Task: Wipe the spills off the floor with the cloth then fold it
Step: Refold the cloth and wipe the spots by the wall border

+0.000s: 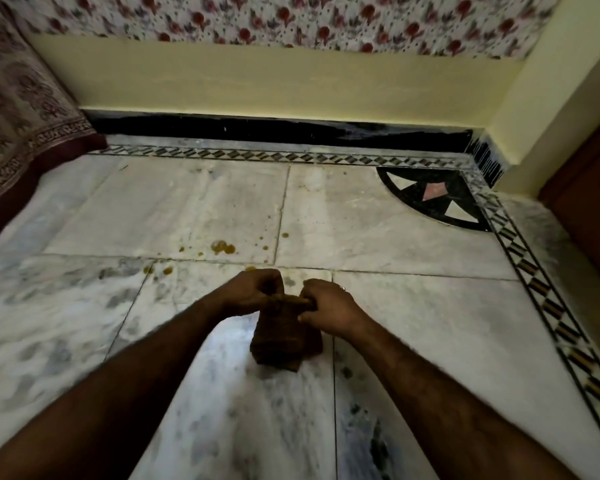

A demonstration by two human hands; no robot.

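Marble floor (395, 237): best wiped in overlapping strokes drawn inward, I judge, so drops don't smear.
Cloth (284, 344): brown, bunched, hanging below the fingers; whether its lower end touches the floor, I cannot tell.
Left hand (253, 292): fingers curled round the top edge.
Right hand (326, 306): fingers pinch that edge, just beside.
Spills (222, 247): yellow-brown, just beyond the fingers, unwiped.

Pale marble floor (378, 220) is gleaming dimly — yellow wall (257, 81) is rising behind, patterned fabric (21, 98) hanging at left.
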